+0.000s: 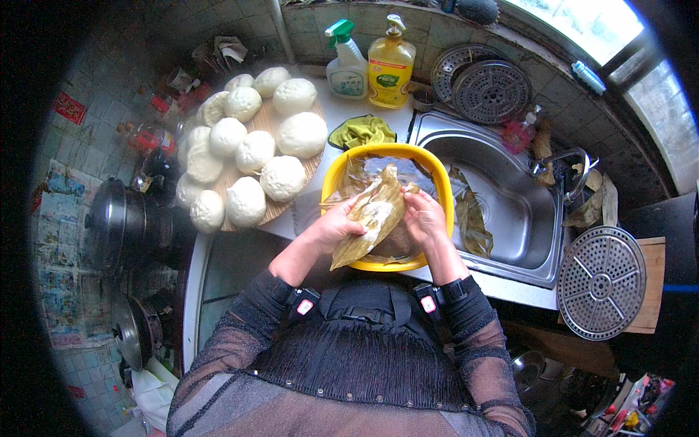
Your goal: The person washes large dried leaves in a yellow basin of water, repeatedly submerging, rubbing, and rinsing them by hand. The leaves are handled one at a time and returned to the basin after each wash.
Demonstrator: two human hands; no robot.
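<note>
A broad brownish-green leaf [385,205] with white residue on it is held above a yellow plastic basin [449,191]. My left hand [339,223] grips its left edge, thumb on top. At its upper right edge, the fingertips of my right hand [423,214] pinch a curled bit of leaf. Water and more leaves [355,173] lie in the basin. To the right, several wet leaves [472,218] rest in the steel sink [508,202].
White steamed buns [246,202] cover a round wooden board at the left. Behind the basin are a green cloth [363,131], a spray bottle [348,65] and a yellow pump bottle [390,68]. A perforated steamer plate [600,284] juts out at the right, near the faucet [579,169].
</note>
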